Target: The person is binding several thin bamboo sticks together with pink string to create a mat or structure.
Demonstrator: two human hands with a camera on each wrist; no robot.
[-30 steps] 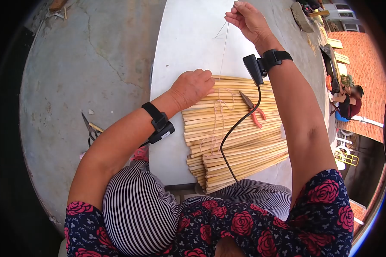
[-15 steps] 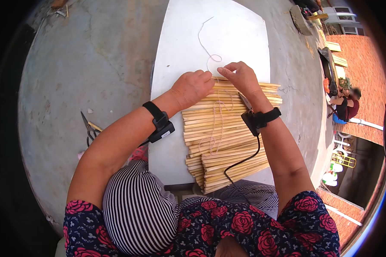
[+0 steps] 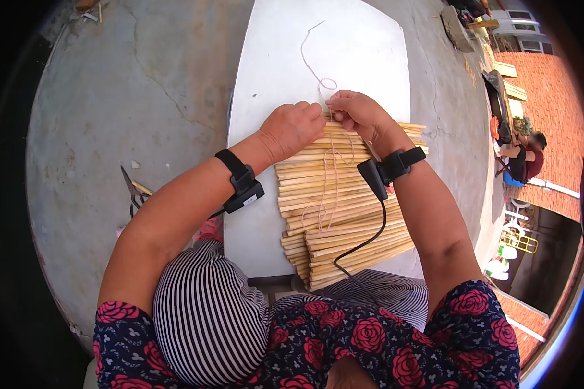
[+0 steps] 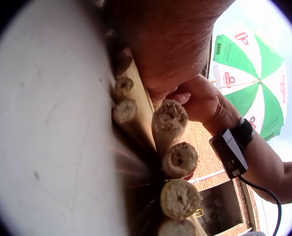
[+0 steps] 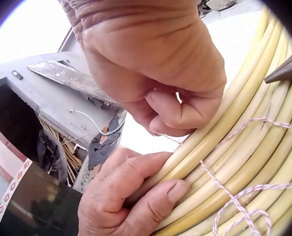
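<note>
Binding seems the step in hand: a row of pale sticks (image 3: 344,214) lies side by side on the white worktop (image 3: 279,52), laced across with pinkish string (image 3: 308,65); both hands meet at the far edge of the row. Left hand (image 3: 295,129) grips the outermost sticks, fingers (image 5: 136,169) curled round them, steadying that edge; right hand (image 3: 357,113) sits just beside it, touching, its fingers (image 5: 185,105) bent and pressed together, pinching the string close against the last stick. Loose tail of the string runs off over the worktop beyond the hands, with a small loop near the knuckles; nearer the person it crosses the sticks in slack turns. Scissors (image 3: 133,191) lie on the concrete floor (image 3: 110,97) to the left, well apart.

Judgement: a turn or knot at the far stick looks to be getting drawn snug; the next move would call for the left hand clamping the sticks tight together while the right takes out the slack evenly; the end stick must not ride up or slip from the row.
</note>
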